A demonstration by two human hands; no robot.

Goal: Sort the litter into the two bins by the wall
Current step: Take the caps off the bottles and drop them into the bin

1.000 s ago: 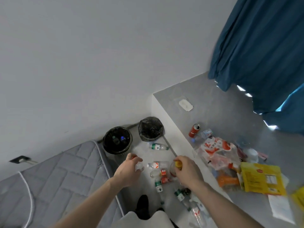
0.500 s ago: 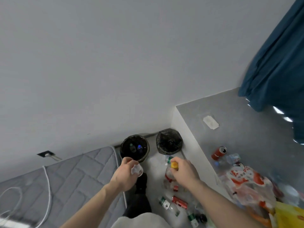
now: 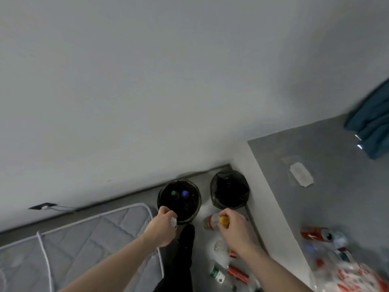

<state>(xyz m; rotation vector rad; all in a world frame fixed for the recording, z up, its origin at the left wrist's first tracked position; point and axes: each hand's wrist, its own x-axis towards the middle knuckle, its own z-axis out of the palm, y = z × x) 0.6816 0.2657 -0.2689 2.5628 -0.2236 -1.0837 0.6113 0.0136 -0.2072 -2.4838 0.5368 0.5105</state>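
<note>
**Both hands loaded at the bins, ready to release**

The left hand (image 3: 161, 227) is curled around a small crumpled piece of clear plastic (image 3: 173, 222), pinched at the fingertips. It hangs at the near rim of the left round black bin (image 3: 190, 189), which already holds bottles; a green cap and a blue cap show inside. The position suggests a straight drop, so that opening the fingers should let the light scrap fall inside rather than drift.

The right hand (image 3: 234, 225) grips a clear plastic bottle with a yellow cap (image 3: 212, 221) at the neck, fingers wrapped around the cap end. The bottle lies roughly level, body pointing left, over the floor between the two bins and just short of the right bin lined with a black bag (image 3: 216, 184). Which bin it is meant for cannot be told.

More litter remains: bottles and a red can on the floor (image 3: 203, 209) below the right hand, and a red can (image 3: 314, 233) with wrappers on the grey raised platform (image 3: 294, 148). A grey quilted mattress (image 3: 84, 234) lies left. Judged from this, sorting is well short of finished.
</note>
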